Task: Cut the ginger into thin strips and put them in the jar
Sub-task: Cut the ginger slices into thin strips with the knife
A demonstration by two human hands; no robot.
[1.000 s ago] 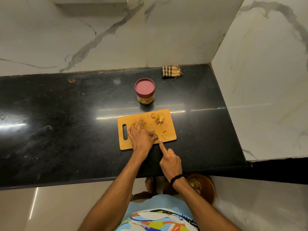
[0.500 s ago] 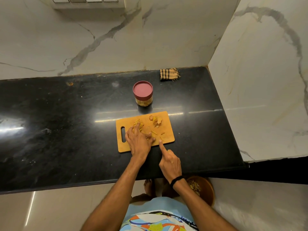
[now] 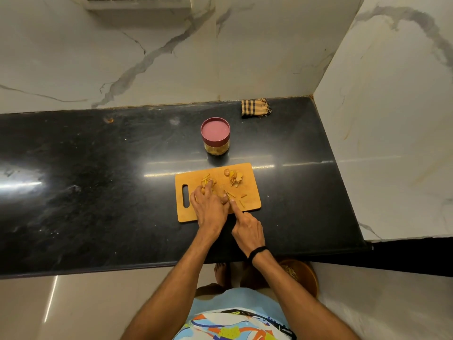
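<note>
**Left hand** (image 3: 208, 208): fingers curled down onto the ginger piece (image 3: 204, 190), pinning it to the board. The piece is mostly hidden under the fingertips.

**Right hand** (image 3: 247, 229): closed round a knife (image 3: 227, 194), forefinger laid straight along its back. The handle is hidden in the palm. Only a thin sliver of blade shows, just beside the left thumb.

**Ginger piece:** judged small, light, firm and fibrous, with damp cut faces, so apt to slide or roll under the blade. Best held from above, flat face down, fingertips tucked back from the edge.

**Cut strips** (image 3: 207, 179): a small heap just beyond the left fingers, with a few loose ones (image 3: 242, 196) to the right of the blade. Judged very light, bendable and slightly sticky. Better gathered in a pinch or swept together than picked up singly.

**Scraps** (image 3: 234, 177): peel or offcuts, which cannot be told, near the board's far right corner.

**Cutting board** (image 3: 253, 190): wooden, handle slot at its left end, lying flat.

**Jar** (image 3: 217, 149): clear, with yellowish contents, standing just beyond the board's far edge and apart from it. Its maroon lid (image 3: 215, 130) is on and would have to come off before any strips go in.

**Counter** (image 3: 98, 192): polished black stone.

**Checked cloth** (image 3: 255, 107): crumpled at the back of the counter, near the wall.
</note>
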